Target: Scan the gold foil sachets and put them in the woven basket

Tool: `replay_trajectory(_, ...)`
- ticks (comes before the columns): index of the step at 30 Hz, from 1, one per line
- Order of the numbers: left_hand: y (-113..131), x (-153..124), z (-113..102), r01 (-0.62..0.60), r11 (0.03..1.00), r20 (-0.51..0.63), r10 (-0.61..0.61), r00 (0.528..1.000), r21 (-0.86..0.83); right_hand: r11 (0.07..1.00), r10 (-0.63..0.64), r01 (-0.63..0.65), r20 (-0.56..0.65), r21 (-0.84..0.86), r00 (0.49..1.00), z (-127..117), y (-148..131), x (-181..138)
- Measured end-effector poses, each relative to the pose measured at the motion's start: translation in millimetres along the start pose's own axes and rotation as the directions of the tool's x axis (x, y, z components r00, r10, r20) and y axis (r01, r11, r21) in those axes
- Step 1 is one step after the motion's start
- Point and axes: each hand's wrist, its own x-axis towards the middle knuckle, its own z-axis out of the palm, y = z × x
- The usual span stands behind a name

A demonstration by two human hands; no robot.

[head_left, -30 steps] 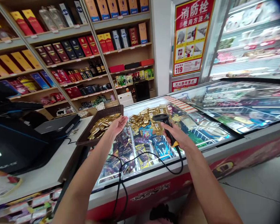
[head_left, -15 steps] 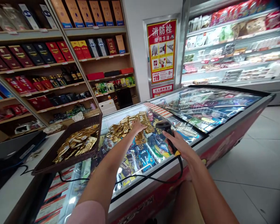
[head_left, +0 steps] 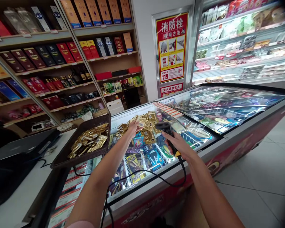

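Gold foil crackles with light over the glass!

Left hand [head_left: 133, 127], fingers drawn together, pinches a thin, shiny gold packet [head_left: 144, 123] above a crinkled, overlapping heap of foil packets [head_left: 149, 136] on the freezer's smooth glass top [head_left: 120, 193]. Over to the right hand [head_left: 180, 145]: it's wrapped firmly round the black plastic grip of a scanner [head_left: 163, 126], rounded head towards the heap, slim rubbery cable [head_left: 160, 180] looping across the glass. And beside the left forearm, a dark woven basket [head_left: 61, 161], shallow and rectangular, brims with more creased gold packets [head_left: 90, 139].
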Motion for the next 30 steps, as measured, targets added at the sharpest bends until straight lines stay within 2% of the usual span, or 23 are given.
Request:
replay_trajectory(6,-1.8,-33.1,-55.5,0.052,0.949,0.007,-0.052,0.999,-0.310,0.995,-0.001,-0.009,0.105,0.095,0.994,42.7,-10.6,-6.8)
replay_trajectory(9,-2.1,-47.5,-70.2,0.091,0.864,0.029,-0.088,0.996,-0.495,0.986,0.024,-0.050,0.158,0.160,0.987,62.5,-10.9,-7.6)
replay_trajectory(11,-1.7,-54.8,-76.5,0.088,0.833,0.028,-0.087,0.996,-0.547,0.977,0.041,-0.078,0.187,0.197,0.981,73.3,-9.3,-7.9)
replay_trajectory(18,-2.0,-71.0,-91.2,0.056,0.817,0.045,-0.037,0.998,-0.575,0.960,0.044,-0.100,0.212,0.263,0.976,97.7,-8.8,-13.6)
replay_trajectory(26,-2.2,-77.8,-99.6,0.055,0.794,0.045,-0.035,0.998,-0.606,0.968,0.051,-0.104,0.228,0.227,0.972,105.9,-7.9,-15.3)
replay_trajectory(30,1.8,-83.0,-112.0,0.055,0.770,0.009,-0.064,0.998,-0.636,0.971,0.077,-0.129,0.243,0.203,0.967,109.4,-4.4,-14.5)
